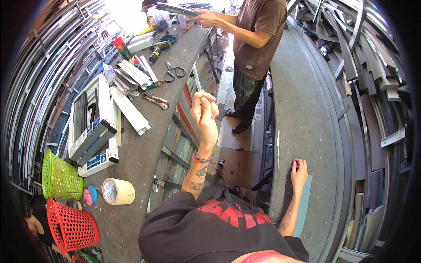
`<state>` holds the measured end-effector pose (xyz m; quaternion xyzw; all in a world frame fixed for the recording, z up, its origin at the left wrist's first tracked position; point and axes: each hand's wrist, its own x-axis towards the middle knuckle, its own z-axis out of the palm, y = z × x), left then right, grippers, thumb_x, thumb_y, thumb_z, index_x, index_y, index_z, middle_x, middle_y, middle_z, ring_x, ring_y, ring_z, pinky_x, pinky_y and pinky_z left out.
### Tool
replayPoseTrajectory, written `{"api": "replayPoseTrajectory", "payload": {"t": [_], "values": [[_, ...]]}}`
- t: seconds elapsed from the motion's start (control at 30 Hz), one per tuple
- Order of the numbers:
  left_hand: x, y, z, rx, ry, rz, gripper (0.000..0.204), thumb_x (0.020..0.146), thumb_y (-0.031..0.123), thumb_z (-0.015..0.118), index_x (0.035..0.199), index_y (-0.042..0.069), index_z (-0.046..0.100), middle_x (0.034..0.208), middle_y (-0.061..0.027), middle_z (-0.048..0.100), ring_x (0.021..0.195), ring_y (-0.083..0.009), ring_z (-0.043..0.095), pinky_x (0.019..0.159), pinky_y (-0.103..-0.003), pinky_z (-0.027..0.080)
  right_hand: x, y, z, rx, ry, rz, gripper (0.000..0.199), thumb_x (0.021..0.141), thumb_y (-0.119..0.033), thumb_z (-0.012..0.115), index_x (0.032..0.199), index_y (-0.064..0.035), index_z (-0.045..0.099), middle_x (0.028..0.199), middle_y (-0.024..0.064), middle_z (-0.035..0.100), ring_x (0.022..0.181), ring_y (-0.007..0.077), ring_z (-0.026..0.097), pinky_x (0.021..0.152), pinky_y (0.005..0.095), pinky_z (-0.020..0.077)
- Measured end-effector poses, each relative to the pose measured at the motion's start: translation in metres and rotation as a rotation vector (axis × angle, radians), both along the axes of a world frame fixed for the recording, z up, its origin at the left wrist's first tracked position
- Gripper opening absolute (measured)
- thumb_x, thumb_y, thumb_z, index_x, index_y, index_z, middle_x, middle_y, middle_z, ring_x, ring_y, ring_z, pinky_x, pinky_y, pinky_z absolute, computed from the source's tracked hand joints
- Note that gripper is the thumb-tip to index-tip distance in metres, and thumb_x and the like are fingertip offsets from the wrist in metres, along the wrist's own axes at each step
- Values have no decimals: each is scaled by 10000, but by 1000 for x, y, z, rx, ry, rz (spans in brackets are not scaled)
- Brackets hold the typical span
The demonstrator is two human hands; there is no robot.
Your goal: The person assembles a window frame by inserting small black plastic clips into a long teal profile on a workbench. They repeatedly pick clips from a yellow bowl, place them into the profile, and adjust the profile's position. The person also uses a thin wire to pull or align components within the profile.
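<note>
The right hand (299, 172) rests palm-down, fingers curled, on a pale blue-green flat panel (304, 206) lying on the grey felt-covered bench surface (302, 109) at right. The left hand (204, 110) is raised between the benches, closed in a fist; whether it grips anything cannot be told. On the grey left workbench (144, 144) lie steel scissors (174, 71), white aluminium profile offcuts (129, 109) and a masking-tape roll (117, 191). A co-worker's hands (206, 18) hold a dark strip.

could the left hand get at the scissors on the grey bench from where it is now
Probably yes: the left hand is raised in a fist just off the bench's edge, and only open air lies between it and the scissors.
</note>
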<state>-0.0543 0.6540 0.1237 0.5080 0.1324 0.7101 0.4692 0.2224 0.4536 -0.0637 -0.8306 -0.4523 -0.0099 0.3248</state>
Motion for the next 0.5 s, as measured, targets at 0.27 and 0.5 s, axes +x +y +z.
{"api": "replayPoseTrajectory", "payload": {"t": [0.27,0.5], "values": [[2,-20,0,60,50,55,216,1013,190,383,867,47,454,767,11,385,531,-42,287,477,-207,246,1,-1,-1,-12,2,2,129,901,-137,544,946,-39,615,906,84,582,756,213,599,717,328,476],[13,-42,-6,72,129,43,255,995,180,411,827,22,520,734,9,414,548,-38,339,511,-202,270,1,-1,-5,-1,7,-3,123,890,-126,548,940,-33,611,914,98,576,805,245,587,735,356,465]]}}
